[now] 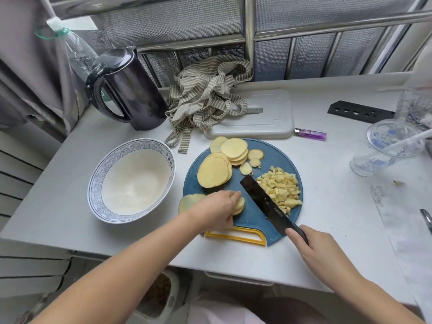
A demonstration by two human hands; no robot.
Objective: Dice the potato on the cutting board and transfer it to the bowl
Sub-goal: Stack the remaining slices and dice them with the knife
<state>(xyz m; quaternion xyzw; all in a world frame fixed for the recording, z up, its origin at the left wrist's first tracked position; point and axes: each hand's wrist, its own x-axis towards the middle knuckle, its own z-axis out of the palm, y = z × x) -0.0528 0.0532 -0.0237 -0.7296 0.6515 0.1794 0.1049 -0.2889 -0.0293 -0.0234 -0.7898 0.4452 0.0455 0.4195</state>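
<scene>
The bowl (94, 195) bears blue rim characters at two o'clock, unreadable; left hand (217, 211) clamps stacked potato slices (240, 205), right hand (320, 250) grips the knife (261, 197)

the left hand (218, 210) is pressing a small stack of potato slices (239, 205) on the blue cutting board (251, 217), the right hand (321, 250) is gripping the black knife (264, 202) just left of the diced potato (281, 188), the bowl (132, 180) is sitting left

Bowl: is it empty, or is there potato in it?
Empty. The bowl shows only its bare white inside; the diced potato lies piled on the blue cutting board.
</scene>
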